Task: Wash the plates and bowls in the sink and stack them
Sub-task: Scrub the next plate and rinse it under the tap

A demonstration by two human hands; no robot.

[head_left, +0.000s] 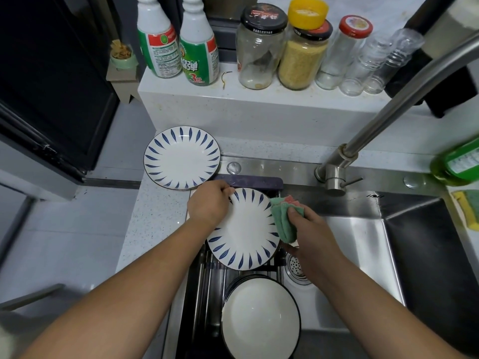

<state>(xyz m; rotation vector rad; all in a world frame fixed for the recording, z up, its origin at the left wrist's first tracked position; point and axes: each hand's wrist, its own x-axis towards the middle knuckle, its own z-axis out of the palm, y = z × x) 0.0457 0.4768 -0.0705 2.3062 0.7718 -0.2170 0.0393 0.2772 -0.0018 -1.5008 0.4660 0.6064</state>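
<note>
My left hand (208,203) grips the upper-left rim of a white plate with blue leaf marks (245,235), held over the left end of the steel sink (363,242). A folded green and pink cloth (283,220) lies against the plate's right edge, gripped by my right hand (308,229). On the counter beyond the sink's left corner sits a stack of matching plates (181,158). Nearer me, white bowls with dark rims (260,320) are stacked on a rack in the sink.
The steel faucet (368,133) arches over the sink from the back right. Behind it a ledge carries two cleaner bottles (178,45) and several jars (303,53). A green soap bottle (456,164) and a yellow sponge (466,206) lie at the right. The drain (296,268) is beside the rack.
</note>
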